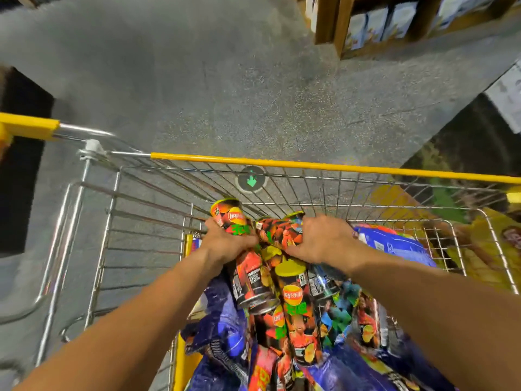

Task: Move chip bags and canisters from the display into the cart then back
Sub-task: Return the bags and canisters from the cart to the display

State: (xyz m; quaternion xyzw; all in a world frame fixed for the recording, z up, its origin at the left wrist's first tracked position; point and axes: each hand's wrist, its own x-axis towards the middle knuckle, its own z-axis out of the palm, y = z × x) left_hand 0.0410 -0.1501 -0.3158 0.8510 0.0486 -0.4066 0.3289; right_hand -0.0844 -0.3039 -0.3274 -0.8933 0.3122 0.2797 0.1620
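My fingers are curling round canisters on both sides. My left hand [225,244] is gripping a red-and-black Lay's canister [229,217], whose yellow-rimmed end is pointing toward eleven o'clock, up past my knuckles. My right hand [318,241] is clamping over a second canister [279,231] of the same print, lying tilted with its end toward twelve o'clock; my fingertips are wrapping its far side, so I cannot see them. The two canisters are touching each other between my hands.

Both hands are reaching into the wire cart [118,221], whose yellow-capped rim [310,165] is running across at twelve o'clock. Just below my hands, toward six o'clock, more canisters are lying in a heap: one with a bright yellow lid [290,268] is facing me, and another with a silver bottom rim [253,280] is leaning beside it at its nine o'clock side. Under and around them, dark blue chip bags [220,314] are filling the basket, and a brighter blue bag [394,244] is lying at three o'clock from my right hand. A colourful bag [366,314] with red and green print is resting under my right forearm.

A round floor marker with a green arrow [251,179] is showing through the cart's wire at twelve o'clock, on speckled grey floor [197,80]. A wooden display shelf [344,29] holding pale packages is standing at one o'clock, well apart from the cart. A yellow cart handle [28,127] is sticking in at ten o'clock.
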